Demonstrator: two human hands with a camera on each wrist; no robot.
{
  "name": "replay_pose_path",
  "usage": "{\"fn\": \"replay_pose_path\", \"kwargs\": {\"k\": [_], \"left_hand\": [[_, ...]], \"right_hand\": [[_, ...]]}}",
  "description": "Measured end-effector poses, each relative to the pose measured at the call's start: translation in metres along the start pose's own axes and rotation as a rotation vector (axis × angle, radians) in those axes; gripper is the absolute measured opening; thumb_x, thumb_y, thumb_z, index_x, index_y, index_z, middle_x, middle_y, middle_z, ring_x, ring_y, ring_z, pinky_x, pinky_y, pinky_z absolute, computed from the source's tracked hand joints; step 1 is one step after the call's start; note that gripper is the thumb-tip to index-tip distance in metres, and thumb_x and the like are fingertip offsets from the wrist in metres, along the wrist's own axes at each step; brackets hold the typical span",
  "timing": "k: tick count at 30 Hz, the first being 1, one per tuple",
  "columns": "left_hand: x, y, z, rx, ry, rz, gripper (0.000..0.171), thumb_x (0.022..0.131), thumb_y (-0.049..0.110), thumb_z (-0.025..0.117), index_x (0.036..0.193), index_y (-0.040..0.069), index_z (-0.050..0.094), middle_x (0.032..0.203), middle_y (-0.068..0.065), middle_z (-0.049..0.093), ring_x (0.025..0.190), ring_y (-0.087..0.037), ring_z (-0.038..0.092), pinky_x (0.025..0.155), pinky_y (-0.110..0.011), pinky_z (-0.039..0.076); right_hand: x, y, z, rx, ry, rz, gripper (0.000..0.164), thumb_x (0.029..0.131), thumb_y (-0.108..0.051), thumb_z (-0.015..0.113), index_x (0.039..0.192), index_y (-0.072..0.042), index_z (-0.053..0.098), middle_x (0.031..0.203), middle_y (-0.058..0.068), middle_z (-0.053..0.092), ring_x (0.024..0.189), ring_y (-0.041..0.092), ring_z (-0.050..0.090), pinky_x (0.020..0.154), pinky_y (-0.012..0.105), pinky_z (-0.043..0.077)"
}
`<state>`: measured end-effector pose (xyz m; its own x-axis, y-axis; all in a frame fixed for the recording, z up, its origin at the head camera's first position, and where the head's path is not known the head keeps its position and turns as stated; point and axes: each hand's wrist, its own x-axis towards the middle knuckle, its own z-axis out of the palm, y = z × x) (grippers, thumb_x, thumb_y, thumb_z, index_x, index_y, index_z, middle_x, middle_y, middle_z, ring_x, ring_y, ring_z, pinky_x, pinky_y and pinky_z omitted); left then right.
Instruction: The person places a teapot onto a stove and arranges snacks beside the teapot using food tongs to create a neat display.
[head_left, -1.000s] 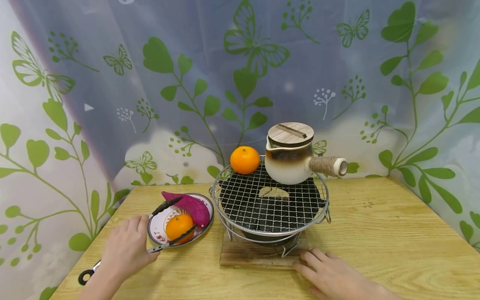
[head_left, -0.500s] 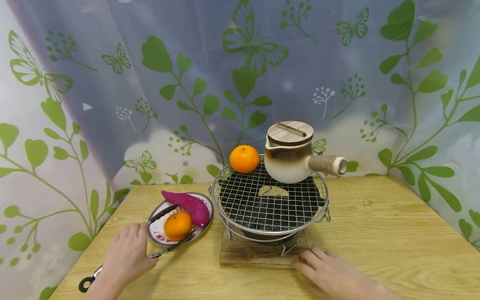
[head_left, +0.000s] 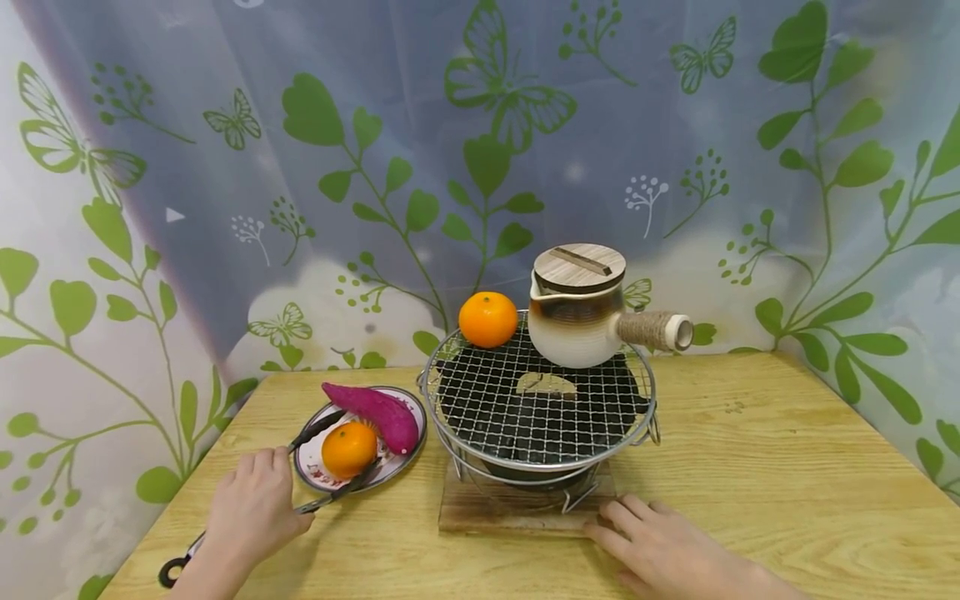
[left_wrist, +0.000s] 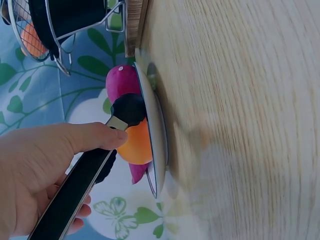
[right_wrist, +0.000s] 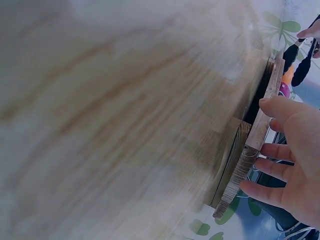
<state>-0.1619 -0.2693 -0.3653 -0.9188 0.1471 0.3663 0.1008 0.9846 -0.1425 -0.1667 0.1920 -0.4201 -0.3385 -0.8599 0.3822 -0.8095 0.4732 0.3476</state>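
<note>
My left hand [head_left: 251,512] grips a pair of kitchen tongs [left_wrist: 75,192], their black tips spread on either side of a mandarin orange [head_left: 349,451]. The orange sits on an oval patterned plate [head_left: 307,467], beside a purple sweet potato [head_left: 384,417]. In the left wrist view, one dark tong tip covers part of the orange, and my thumb lies along the tong arm. My right hand [head_left: 660,542] rests with its fingertips at the right corner of a wooden board [head_left: 517,521]. The right wrist view has the thumb and fingers of that hand against the board's edge [right_wrist: 257,132].
On the board stands a round grill [head_left: 540,425] with a wire mesh top. A second mandarin orange [head_left: 488,319] and a lidded ceramic pot [head_left: 573,329] sit on the mesh, the pot's twine-wrapped handle [head_left: 645,330] pointing right. A patterned curtain [head_left: 375,200] hangs behind the table [head_left: 750,467].
The tongs have drawn slightly left and toward me, and the orange between their tips has moved left on the plate, away from the sweet potato. My right hand has stayed put.
</note>
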Motion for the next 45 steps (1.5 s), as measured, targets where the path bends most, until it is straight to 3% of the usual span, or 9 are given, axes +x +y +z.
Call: {"fn": "replay_pose_path", "kwargs": {"k": [11,23,36,39,45], "left_hand": [[0.0,0.003,0.002,-0.035,-0.006,-0.047,0.084,0.05,0.043,0.083,0.099,-0.019,0.052,0.088,-0.028,0.055,0.085,-0.044,0.053,0.073,-0.054,0.046],[0.003,0.004,0.001,-0.026,-0.072,-0.087,0.087,0.051,0.044,0.082,0.1,-0.02,0.049,0.088,-0.028,0.053,0.082,-0.042,0.052,0.07,-0.053,0.047],[0.008,0.008,0.001,-0.04,-0.154,-0.11,0.075,0.056,0.042,0.079,0.093,-0.018,0.052,0.083,-0.024,0.053,0.08,-0.04,0.052,0.065,-0.052,0.049],[0.008,0.009,0.002,-0.025,-0.139,-0.098,0.074,0.057,0.043,0.079,0.091,-0.017,0.052,0.081,-0.024,0.053,0.078,-0.039,0.052,0.063,-0.051,0.049],[0.004,0.012,0.004,0.025,-0.046,-0.066,0.072,0.055,0.043,0.08,0.087,-0.016,0.052,0.076,-0.022,0.051,0.073,-0.037,0.052,0.061,-0.048,0.049]], "right_hand": [[0.0,0.0,0.0,0.002,0.011,0.001,0.056,0.065,-0.035,0.079,0.112,-0.015,0.058,0.101,0.002,0.052,0.084,0.017,0.049,0.053,0.024,0.044],[-0.001,-0.001,0.001,0.017,0.005,0.0,0.053,0.068,-0.036,0.078,0.113,-0.016,0.058,0.101,0.001,0.051,0.084,0.017,0.048,0.054,0.024,0.044],[-0.001,-0.001,0.001,0.036,-0.013,0.005,0.049,0.073,-0.034,0.075,0.115,-0.016,0.058,0.101,0.001,0.051,0.084,0.016,0.048,0.053,0.024,0.042],[0.0,-0.001,0.001,0.024,0.004,0.005,0.051,0.07,-0.034,0.077,0.113,-0.016,0.059,0.1,0.001,0.051,0.084,0.016,0.048,0.053,0.024,0.043],[0.0,-0.001,0.0,0.015,0.012,0.003,0.051,0.069,-0.034,0.077,0.113,-0.016,0.059,0.1,0.001,0.051,0.084,0.017,0.048,0.053,0.024,0.043]]}}
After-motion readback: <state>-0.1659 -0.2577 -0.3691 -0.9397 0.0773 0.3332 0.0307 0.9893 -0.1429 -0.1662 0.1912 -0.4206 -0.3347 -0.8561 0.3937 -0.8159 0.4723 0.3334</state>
